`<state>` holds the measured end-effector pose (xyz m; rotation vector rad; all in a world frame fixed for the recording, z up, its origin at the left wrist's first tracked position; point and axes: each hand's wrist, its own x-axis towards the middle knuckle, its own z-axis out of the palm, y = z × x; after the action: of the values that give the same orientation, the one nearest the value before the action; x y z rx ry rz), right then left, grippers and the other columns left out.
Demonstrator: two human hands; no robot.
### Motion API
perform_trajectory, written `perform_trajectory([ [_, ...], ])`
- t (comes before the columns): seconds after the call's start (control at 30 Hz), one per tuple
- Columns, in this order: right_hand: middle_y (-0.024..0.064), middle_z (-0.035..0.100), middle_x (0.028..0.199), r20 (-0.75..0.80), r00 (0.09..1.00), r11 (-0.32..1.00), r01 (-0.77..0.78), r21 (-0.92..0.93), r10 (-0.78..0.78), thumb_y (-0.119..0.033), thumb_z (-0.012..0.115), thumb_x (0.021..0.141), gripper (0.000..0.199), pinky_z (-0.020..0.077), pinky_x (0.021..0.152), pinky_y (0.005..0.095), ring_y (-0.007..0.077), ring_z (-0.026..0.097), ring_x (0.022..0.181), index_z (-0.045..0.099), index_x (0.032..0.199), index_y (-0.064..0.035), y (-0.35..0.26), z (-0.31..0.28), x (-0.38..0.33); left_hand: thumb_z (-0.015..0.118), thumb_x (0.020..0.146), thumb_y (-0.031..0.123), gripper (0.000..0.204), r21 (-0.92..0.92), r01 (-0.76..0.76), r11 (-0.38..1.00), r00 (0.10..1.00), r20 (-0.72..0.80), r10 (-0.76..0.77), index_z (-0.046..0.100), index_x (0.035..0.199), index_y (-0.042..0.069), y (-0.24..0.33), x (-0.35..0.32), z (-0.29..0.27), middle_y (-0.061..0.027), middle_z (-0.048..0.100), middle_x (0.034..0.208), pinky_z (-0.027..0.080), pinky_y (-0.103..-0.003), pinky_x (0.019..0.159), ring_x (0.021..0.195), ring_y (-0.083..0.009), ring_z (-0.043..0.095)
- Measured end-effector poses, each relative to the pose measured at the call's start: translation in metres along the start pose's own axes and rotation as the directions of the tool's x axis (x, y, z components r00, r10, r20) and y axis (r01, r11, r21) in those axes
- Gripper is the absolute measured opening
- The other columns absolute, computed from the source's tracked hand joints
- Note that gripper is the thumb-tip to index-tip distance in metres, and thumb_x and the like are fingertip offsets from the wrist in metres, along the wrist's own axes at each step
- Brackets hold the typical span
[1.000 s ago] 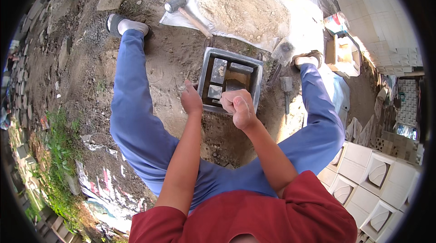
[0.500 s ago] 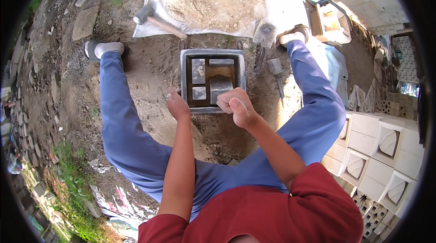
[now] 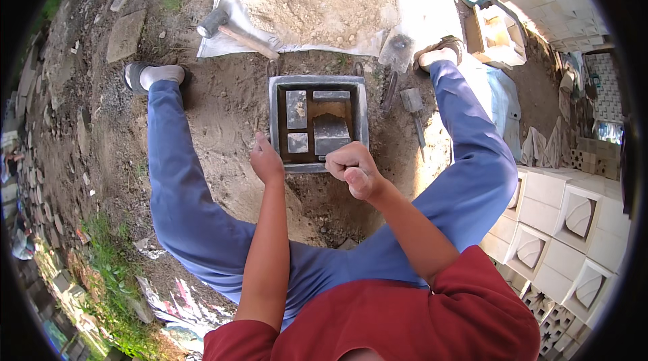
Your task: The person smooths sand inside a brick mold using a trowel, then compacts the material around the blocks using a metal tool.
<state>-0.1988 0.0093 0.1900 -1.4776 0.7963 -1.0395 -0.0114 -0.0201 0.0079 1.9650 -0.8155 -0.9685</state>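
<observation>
A square grey mould [image 3: 273, 108], looking like metal, stands on the dirt between my legs. Several dark, pale-dusted blocks [image 3: 297, 108] sit inside it, with brown material in the gaps. My left hand [image 3: 267, 160] is at the mould's near left corner, thumb up; its other fingers are mostly hidden. Over the near right corner my right hand [image 3: 354, 168] is closed in a fist, covering part of the rim. Whatever it may hold is hidden; a small dark edge shows beside its knuckles.
Beyond the mould, a white sheet [image 3: 209, 47] bears a sandy heap [image 3: 324, 6]. A mallet [image 3: 233, 31] lies at the sheet's front left. A trowel [image 3: 397, 50] and a small flat-bladed tool [image 3: 413, 104] lie right of the mould. Pale patterned blocks [image 3: 540, 219] are stacked at the right.
My right fist has shifted slightly toward me and turned a little. The left hand stays by the mould's near left corner. The whole view has moved slightly.
</observation>
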Motion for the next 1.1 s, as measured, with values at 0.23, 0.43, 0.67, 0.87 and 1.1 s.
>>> perform_trajectory([
  [0.23,-0.0002,0.028,0.055,-0.063,0.989,0.986,-0.126,0.105,0.133,-0.05,0.044,0.097,0.06,0.0195,0.048,0.0318,0.0117,0.025,0.052,0.03,0.058,-0.0065,-0.018,-0.011,-0.001,0.039,0.104,0.051,0.067,0.061,0.047,0.997,0.999,-0.016,-0.046,0.073,0.101,-0.007,0.006,-0.003,0.001,-0.023,0.071,0.084,0.048,-0.045,0.08,0.081,-0.0392,0.065],
  [0.43,-0.0002,0.026,0.055,-0.118,0.983,0.983,-0.124,0.137,0.141,-0.052,0.045,0.097,0.062,0.0191,0.048,0.0326,0.0118,0.025,0.051,0.03,0.058,-0.0065,-0.019,-0.003,0.009,0.039,0.104,0.052,0.069,0.105,0.046,0.993,0.998,-0.039,-0.042,0.072,0.093,-0.008,-0.01,0.005,0.0,-0.02,0.067,0.072,0.046,-0.046,0.072,0.069,-0.0355,0.06],
  [0.67,0.0032,0.028,0.054,-0.037,0.99,0.989,-0.136,0.057,0.138,-0.049,0.048,0.097,0.061,0.0225,0.048,0.0343,0.0155,0.028,0.05,0.032,0.059,-0.0026,-0.02,0.017,0.022,0.034,0.105,0.051,0.068,0.08,0.167,0.983,0.985,0.032,-0.17,0.075,0.104,-0.004,-0.004,0.005,-0.005,-0.0223,0.074,0.095,0.049,-0.042,0.089,0.093,-0.0372,0.069],
  [0.87,0.0048,0.028,0.054,-0.007,0.996,0.996,-0.09,0.006,0.09,-0.047,0.048,0.096,0.059,0.024,0.048,0.0351,0.0172,0.029,0.049,0.033,0.059,-0.0032,0.005,0.022,0.023,0.029,0.107,0.051,0.072,-0.201,0.163,0.966,0.987,0.042,-0.158,0.075,0.1,-0.005,0.01,-0.004,-0.002,-0.0157,0.075,0.092,0.051,-0.038,0.088,0.087,-0.0282,0.07],
  [1.1,0.0038,0.028,0.053,-0.055,0.99,0.991,-0.131,0.018,0.132,-0.048,0.045,0.096,0.059,0.0217,0.046,0.0348,0.0169,0.027,0.047,0.033,0.059,-0.0043,0.009,0.033,0.028,0.025,0.109,0.049,0.072,-0.607,0.12,0.786,0.993,0.068,-0.099,0.067,0.106,-0.009,-0.013,0.0,0.007,-0.018,0.071,0.107,0.047,-0.036,0.1,0.103,-0.0258,0.067],
])
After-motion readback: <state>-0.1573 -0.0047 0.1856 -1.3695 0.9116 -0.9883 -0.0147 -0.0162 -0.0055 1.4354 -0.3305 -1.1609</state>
